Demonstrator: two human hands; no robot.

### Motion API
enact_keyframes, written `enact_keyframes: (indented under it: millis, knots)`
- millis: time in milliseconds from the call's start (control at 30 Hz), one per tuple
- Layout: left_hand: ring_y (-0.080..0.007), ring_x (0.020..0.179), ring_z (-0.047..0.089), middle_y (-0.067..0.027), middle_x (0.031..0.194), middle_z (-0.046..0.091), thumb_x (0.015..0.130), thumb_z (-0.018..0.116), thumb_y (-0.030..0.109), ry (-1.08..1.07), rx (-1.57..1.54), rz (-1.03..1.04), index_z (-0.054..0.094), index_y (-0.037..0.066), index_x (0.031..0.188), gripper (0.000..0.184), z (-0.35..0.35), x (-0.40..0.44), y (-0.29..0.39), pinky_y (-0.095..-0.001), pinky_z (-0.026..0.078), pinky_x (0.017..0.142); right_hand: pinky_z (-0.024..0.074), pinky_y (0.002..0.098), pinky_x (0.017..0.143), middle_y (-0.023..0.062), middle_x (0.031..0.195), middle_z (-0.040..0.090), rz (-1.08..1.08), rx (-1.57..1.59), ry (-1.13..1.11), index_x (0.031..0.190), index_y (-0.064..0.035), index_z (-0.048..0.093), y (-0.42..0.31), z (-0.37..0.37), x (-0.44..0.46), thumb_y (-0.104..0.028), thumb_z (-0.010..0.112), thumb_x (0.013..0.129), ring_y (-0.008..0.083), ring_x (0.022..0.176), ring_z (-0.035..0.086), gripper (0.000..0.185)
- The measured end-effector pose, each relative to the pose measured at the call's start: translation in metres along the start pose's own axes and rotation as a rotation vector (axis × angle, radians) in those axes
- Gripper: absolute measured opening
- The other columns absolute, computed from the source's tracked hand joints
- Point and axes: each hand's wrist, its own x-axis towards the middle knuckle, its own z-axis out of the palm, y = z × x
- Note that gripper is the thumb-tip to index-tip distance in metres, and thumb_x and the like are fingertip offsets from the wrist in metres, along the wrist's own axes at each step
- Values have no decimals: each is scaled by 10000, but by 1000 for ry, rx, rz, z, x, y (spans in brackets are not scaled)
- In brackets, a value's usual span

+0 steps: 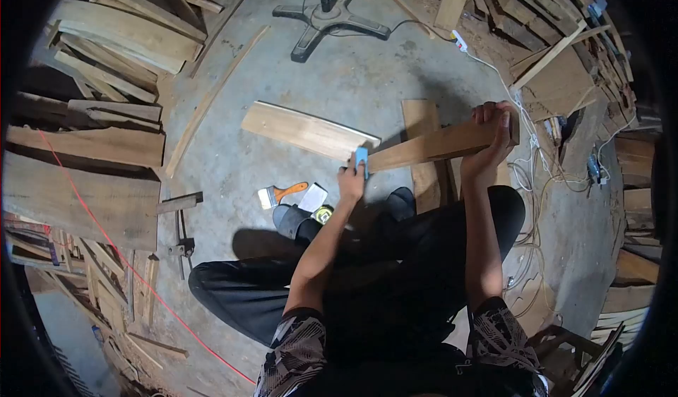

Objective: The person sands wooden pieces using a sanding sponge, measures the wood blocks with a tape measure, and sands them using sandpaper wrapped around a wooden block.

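Note:
My left hand [350, 183] is closed around a small light-blue block [361, 158], whose exact kind I cannot make out. The block sits against the near end of a long wooden box-like piece [431, 145]. At that piece's other end, my right hand [487, 139] wraps its fingers over the top edge. A flat wooden board [304, 129] with a pale strip along its edge lies on the floor just beyond my left hand. Closer to my feet rest a paintbrush [282, 194] with an orange handle, a whitish pad [313, 197] and a yellow-and-black tape measure [323, 214].
More boards [421, 118] lie under the held piece. Stacked timber [127, 30] lines the left side, with a clamp [181, 235] near it. A black stand base [330, 24] stands ahead. White cables [522, 136] run along the right; a red cord [141, 273] crosses the left.

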Motion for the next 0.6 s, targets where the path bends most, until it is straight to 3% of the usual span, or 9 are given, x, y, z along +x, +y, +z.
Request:
enact_keyframes:
  millis: [67,167,233,300,333,433,500,567,600]
  knots:
    - [-407,1042,529,-277,1254,574,965,488,352,-20,73,17,458,104,1426,525,5,15,-5,-452,406,981,358,295,761,33,867,429,37,42,34,1052,-83,486,2,1,2,-346,508,941,139,790,390,286]
    - [-355,1031,509,-188,1080,581,956,519,241,-63,-58,261,456,89,1429,500,-33,-15,97,-418,396,963,360,301,752,33,878,427,-23,98,118,1047,-90,477,10,4,1,-419,478,946,136,783,386,345]
    - [-323,1027,485,-152,1040,501,929,560,130,-63,-268,579,448,82,1435,520,-63,-48,160,-385,401,935,383,310,785,41,909,455,-33,234,64,1083,-83,475,20,-4,4,-499,457,939,149,829,437,441]
    - [-307,1040,473,-162,1119,477,908,584,68,-74,-353,776,415,71,1452,569,-88,-65,191,-363,397,941,370,282,818,48,956,498,-51,90,177,1192,-55,465,23,4,3,-552,379,968,157,866,463,551]
    - [-303,1048,475,-166,1132,478,909,585,68,-68,-376,826,401,65,1459,580,-95,-67,197,-363,396,948,373,300,904,67,1041,523,-66,0,75,1291,-52,419,24,-1,2,-523,412,981,159,988,484,564]
    - [-283,1106,479,-165,1216,471,937,574,127,88,-284,697,366,81,1483,586,-70,-44,140,-364,394,968,376,310,939,75,1073,528,44,-83,105,1260,-48,412,19,8,5,-403,506,986,143,1059,474,459]
    - [-298,1063,515,-183,1149,519,980,544,243,37,-242,422,306,107,1511,598,-50,-19,76,-363,395,980,377,315,957,78,1090,530,102,-115,124,1245,-46,409,13,13,10,-343,553,988,136,1094,469,419]
    - [-286,1090,485,-186,1183,494,1004,500,288,-31,-224,308,260,120,1529,602,-45,-12,56,-363,377,990,446,282,833,66,1060,560,66,-316,9,1173,-53,421,5,18,16,-260,656,937,124,962,534,392]
    - [-282,1065,493,-182,1176,498,1004,497,282,27,-225,373,271,115,1525,592,-44,-13,69,-364,382,983,446,282,833,66,1060,560,67,-313,8,1173,-53,421,5,20,21,-260,656,937,124,962,534,392]
